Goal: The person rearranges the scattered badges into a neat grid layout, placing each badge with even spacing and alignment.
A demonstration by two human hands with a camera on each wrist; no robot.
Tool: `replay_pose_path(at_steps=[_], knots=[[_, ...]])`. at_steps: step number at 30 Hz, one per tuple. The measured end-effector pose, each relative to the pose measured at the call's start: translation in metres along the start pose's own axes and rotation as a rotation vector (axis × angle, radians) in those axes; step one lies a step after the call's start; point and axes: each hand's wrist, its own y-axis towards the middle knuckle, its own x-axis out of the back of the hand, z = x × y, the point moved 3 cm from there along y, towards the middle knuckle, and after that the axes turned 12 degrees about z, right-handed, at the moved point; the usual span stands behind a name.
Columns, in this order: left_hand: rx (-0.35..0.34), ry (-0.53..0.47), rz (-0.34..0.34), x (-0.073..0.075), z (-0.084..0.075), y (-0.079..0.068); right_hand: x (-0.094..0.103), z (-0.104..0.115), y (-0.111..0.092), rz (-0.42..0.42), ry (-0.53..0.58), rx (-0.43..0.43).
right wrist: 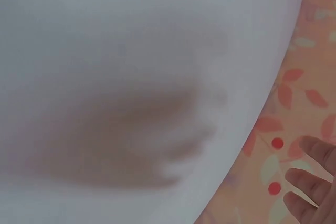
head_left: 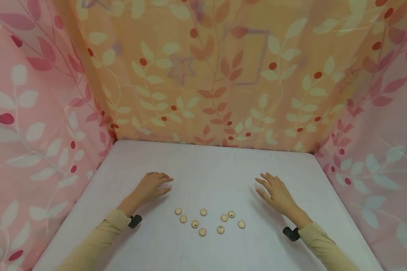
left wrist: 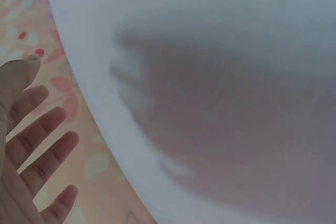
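Note:
Several small round beige discs with dark marks, possibly buttons, lie scattered on the white-covered table (head_left: 203,177) in the head view. Leftmost is one disc (head_left: 178,211); another disc (head_left: 241,224) lies furthest right. My left hand (head_left: 152,186) hovers beyond and left of them, fingers loosely spread, holding nothing. On the opposite side, my right hand (head_left: 276,194) is also raised over the cloth with relaxed fingers and nothing in them. The left wrist view shows the left fingers (left wrist: 50,163) apart above a shadow; in the right wrist view, only some right fingers (right wrist: 310,184) appear.
A yellow-orange leaf-patterned curtain (head_left: 217,75) hangs behind the table's far edge. Pink patterned curtains stand along the left side (head_left: 30,113) and right side (head_left: 376,150). Black devices sit at the left wrist (head_left: 135,221) and right wrist (head_left: 291,233).

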Motion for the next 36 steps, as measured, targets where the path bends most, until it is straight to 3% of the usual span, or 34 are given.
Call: replay_pose_path(at_steps=[8,18,24,29,36], knots=[[-0.063,-0.014,0.079,-0.007,-0.02,-0.005,-0.009,0.027,-0.007,0.011,0.016,0.044],[-0.113,-0.031,0.241,-0.013,-0.045,-0.009,-0.021,0.06,-0.02,0.146,0.021,0.14],[-0.141,-0.029,0.274,-0.017,-0.055,-0.01,-0.029,0.07,-0.03,0.204,0.072,0.183],[-0.157,-0.058,0.298,-0.02,-0.062,-0.012,-0.033,0.073,-0.036,0.256,0.091,0.158],[-0.183,-0.067,0.283,-0.026,-0.067,-0.013,-0.034,0.076,-0.04,0.28,0.126,0.192]])
